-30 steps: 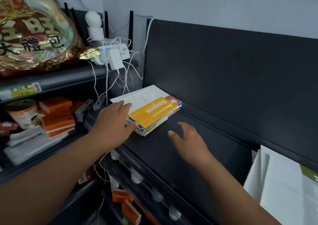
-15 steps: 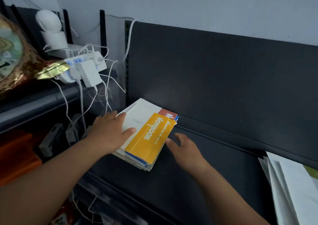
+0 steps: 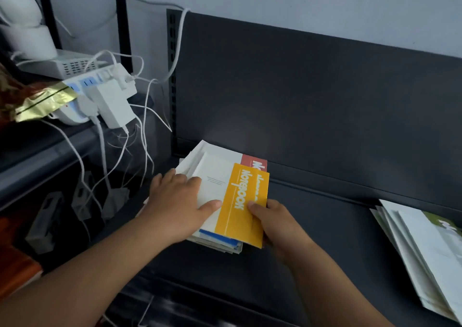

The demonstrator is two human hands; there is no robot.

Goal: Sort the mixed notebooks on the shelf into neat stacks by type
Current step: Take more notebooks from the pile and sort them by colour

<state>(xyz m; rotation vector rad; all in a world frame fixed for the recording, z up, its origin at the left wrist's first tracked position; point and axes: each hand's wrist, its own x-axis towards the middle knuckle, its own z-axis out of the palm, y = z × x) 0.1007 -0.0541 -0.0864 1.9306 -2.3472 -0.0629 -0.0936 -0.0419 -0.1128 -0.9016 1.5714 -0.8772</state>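
A mixed pile of notebooks sits at the left end of the dark shelf point(image 3: 325, 226). On top lies a yellow notebook point(image 3: 240, 216) marked "Notebook", overlapping a white notebook point(image 3: 212, 176); a red one point(image 3: 252, 161) and blue edges show beneath. My left hand point(image 3: 175, 201) rests flat on the white notebook, fingers spread. My right hand point(image 3: 272, 221) pinches the yellow notebook's right edge, thumb on the cover and fingers under it.
A second stack of white and green notebooks point(image 3: 425, 259) lies at the shelf's right end. To the left, a white power strip point(image 3: 100, 96) with plugs and dangling cables hangs beside the pile. A tall dark back panel point(image 3: 312, 101) rises behind the shelf.
My right hand has moved left from the bare shelf onto the yellow notebook and taken its edge. My left hand stays on the pile. The view has come closer.
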